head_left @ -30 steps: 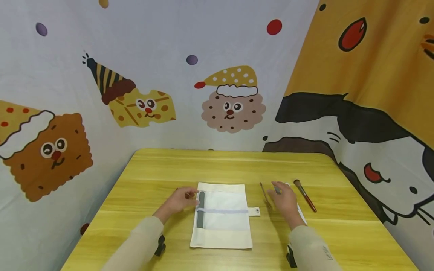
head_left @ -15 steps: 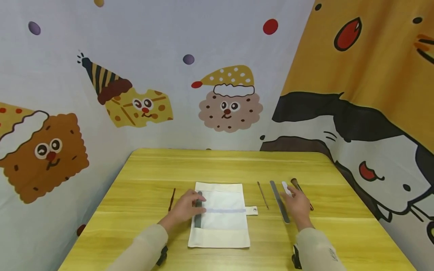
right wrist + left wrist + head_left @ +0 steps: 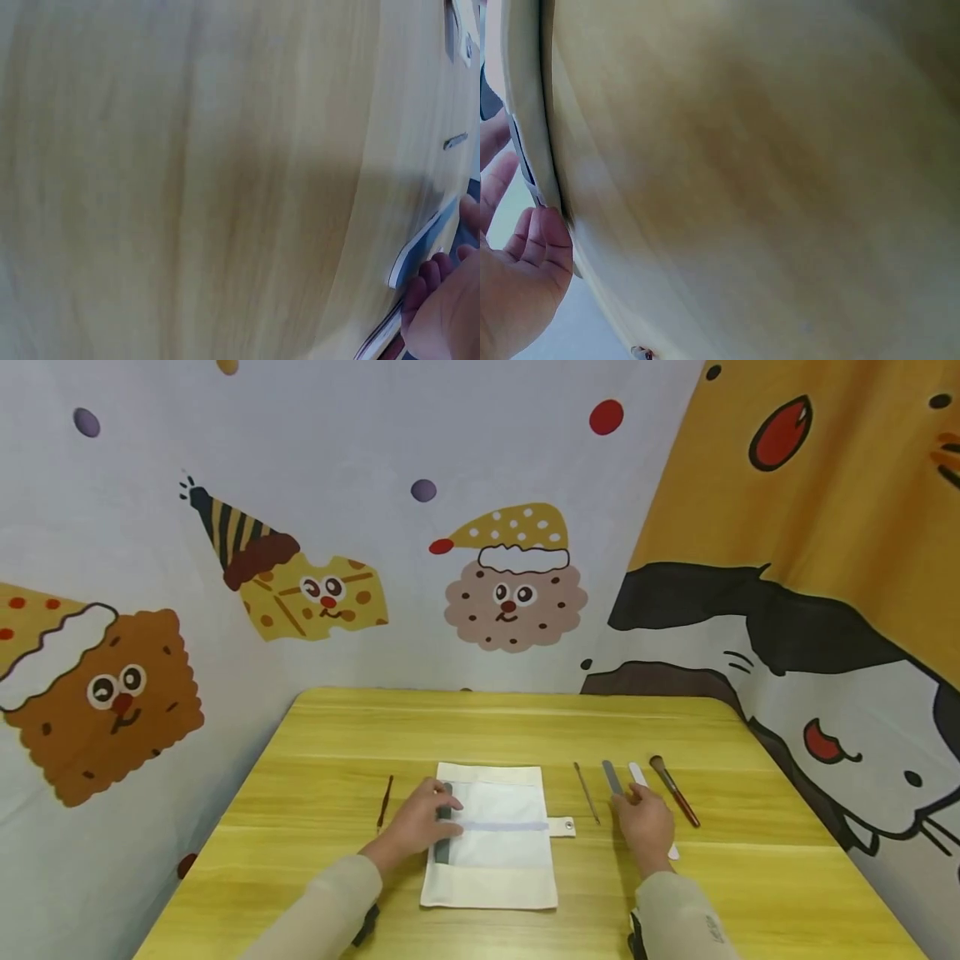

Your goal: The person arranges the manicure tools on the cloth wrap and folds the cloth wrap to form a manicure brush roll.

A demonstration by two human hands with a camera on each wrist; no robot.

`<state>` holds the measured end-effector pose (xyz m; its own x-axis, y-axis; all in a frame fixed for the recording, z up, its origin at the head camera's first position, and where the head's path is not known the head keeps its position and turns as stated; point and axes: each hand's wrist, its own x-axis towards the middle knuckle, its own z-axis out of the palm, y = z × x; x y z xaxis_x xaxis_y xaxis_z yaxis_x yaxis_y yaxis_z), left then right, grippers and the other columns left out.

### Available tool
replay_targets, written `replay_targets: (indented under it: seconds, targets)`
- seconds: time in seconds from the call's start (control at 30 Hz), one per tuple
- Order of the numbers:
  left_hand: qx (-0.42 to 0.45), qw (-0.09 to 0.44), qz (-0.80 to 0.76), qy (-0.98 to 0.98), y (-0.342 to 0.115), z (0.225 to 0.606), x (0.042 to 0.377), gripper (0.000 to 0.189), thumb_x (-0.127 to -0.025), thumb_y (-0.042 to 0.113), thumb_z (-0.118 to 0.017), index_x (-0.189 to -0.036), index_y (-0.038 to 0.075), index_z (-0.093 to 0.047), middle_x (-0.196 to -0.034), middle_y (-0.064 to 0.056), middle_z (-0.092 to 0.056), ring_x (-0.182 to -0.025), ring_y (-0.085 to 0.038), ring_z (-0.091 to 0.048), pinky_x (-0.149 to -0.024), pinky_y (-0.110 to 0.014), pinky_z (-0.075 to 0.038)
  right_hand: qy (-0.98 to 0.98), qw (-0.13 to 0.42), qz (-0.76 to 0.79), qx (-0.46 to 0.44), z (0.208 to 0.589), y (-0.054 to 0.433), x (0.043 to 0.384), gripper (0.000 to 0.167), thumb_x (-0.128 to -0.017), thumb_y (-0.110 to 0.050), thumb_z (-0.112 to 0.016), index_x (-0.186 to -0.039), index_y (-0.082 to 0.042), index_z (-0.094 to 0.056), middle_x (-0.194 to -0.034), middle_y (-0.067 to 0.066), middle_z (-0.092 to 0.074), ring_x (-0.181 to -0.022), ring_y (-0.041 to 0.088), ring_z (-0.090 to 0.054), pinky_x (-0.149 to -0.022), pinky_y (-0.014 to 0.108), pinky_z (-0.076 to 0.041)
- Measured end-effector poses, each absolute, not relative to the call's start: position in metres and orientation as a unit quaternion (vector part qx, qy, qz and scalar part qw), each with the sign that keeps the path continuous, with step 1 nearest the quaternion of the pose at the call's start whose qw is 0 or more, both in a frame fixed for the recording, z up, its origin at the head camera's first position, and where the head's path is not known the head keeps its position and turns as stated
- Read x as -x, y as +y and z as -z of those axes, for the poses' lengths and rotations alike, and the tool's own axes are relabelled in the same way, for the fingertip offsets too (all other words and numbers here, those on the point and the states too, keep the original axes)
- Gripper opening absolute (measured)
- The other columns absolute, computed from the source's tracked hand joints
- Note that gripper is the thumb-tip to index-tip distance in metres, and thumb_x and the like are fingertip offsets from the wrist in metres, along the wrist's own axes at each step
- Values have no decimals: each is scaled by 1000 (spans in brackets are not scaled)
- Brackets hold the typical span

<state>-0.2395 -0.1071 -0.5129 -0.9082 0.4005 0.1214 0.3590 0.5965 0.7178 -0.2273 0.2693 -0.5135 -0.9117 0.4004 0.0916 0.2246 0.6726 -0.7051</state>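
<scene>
A cream cloth roll pouch (image 3: 495,889) lies unfolded on the table, with a grey nail file (image 3: 442,852) tucked under its elastic band at the left side. My left hand (image 3: 411,827) rests over the pouch's left edge, its thumb and index finger apart above that file. In the left wrist view, curled fingers (image 3: 555,229) touch the pouch's edge. To the right, my right hand (image 3: 647,827) pinches a second grey nail file (image 3: 612,777) lying on the table. The hand hides the file's lower part. A white nail file (image 3: 638,775) passes partly beneath the same hand.
A thin metal tool (image 3: 587,793) lies between the pouch and the right hand. Beyond the right hand lies a makeup brush (image 3: 677,795) with a reddish handle. A slim dark-red tool (image 3: 386,802) lies left of the pouch. A patterned curtain (image 3: 510,460) hangs behind the table.
My left hand has moved right, onto the pouch's left edge. My right hand went from the grey file to the white one and the brush, then back to the grey file.
</scene>
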Motion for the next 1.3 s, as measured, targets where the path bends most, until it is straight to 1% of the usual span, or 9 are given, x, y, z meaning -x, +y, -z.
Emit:
replay_targets:
  seconds: [0.1, 0.2, 0.47, 0.63, 0.8, 1.0, 1.17, 1.23, 1.3]
  targets:
    - [-212, 23, -382, 899, -106, 513, 240, 25, -83, 15, -82, -105, 7, -73, -118, -11, -48, -99, -24, -50, -83, -41, -47, -907, 129, -355, 183, 515, 266, 227, 47, -93, -20, -63, -132, 7, -56, -119, 27, -63, -104, 43, -59, -84, 54, -46]
    - [-207, 29, -374, 903, -105, 513, 240, 25, -83, 15, -82, -105, 7, -73, -116, -9, -47, -96, -23, -50, -80, -39, -47, -909, 133, -348, 189, 514, 263, 227, 47, -92, -17, -64, -132, 7, -56, -117, 27, -63, -101, 44, -60, -81, 53, -46]
    - [-210, 38, -360, 908, -105, 511, 237, 22, -84, 15, -81, -104, 7, -74, -102, -6, -46, -80, -17, -45, -68, -30, -42, -907, 137, -340, 205, 515, 256, 228, 42, -92, -10, -65, -130, 5, -58, -116, 25, -66, -97, 42, -65, -77, 52, -50]
    - [-212, 31, -347, 913, -103, 512, 237, 20, -84, 16, -81, -101, 7, -76, -98, -5, -46, -79, -17, -43, -68, -30, -40, -908, 133, -338, 209, 514, 254, 230, 41, -92, -9, -63, -130, 5, -58, -114, 24, -67, -93, 41, -65, -73, 51, -50]
    - [-219, 19, -328, 919, -103, 513, 238, 17, -84, 18, -80, -98, 9, -76, -96, -2, -47, -80, -15, -43, -69, -29, -41, -909, 135, -335, 211, 516, 254, 232, 40, -91, -8, -58, -128, 6, -58, -110, 25, -68, -87, 40, -65, -68, 49, -49]
    - [-221, 14, -316, 923, -102, 513, 239, 16, -85, 19, -80, -96, 9, -77, -95, -1, -46, -80, -14, -42, -69, -29, -41, -909, 136, -337, 201, 516, 257, 235, 41, -90, -9, -55, -127, 8, -59, -109, 26, -67, -87, 40, -65, -69, 50, -49]
    - [-215, 11, -301, 929, -99, 510, 238, 16, -84, 20, -80, -95, 9, -78, -95, 0, -45, -81, -15, -42, -68, -28, -41, -902, 152, -358, 188, 513, 256, 237, 42, -88, -6, -53, -126, 11, -59, -109, 29, -66, -90, 42, -63, -76, 52, -47]
    - [-217, 8, -294, 931, -98, 508, 237, 15, -84, 19, -80, -94, 9, -78, -93, 0, -44, -80, -15, -41, -66, -28, -40, -893, 156, -378, 190, 512, 256, 239, 43, -87, -5, -53, -126, 11, -59, -110, 29, -65, -93, 42, -62, -76, 48, -48]
    - [-221, 4, -281, 934, -97, 508, 237, 13, -84, 20, -80, -92, 10, -78, -91, 1, -43, -79, -15, -41, -65, -27, -39, -875, 154, -415, 196, 512, 253, 241, 42, -89, -5, -52, -128, 10, -59, -114, 30, -63, -96, 42, -61, -71, 41, -50]
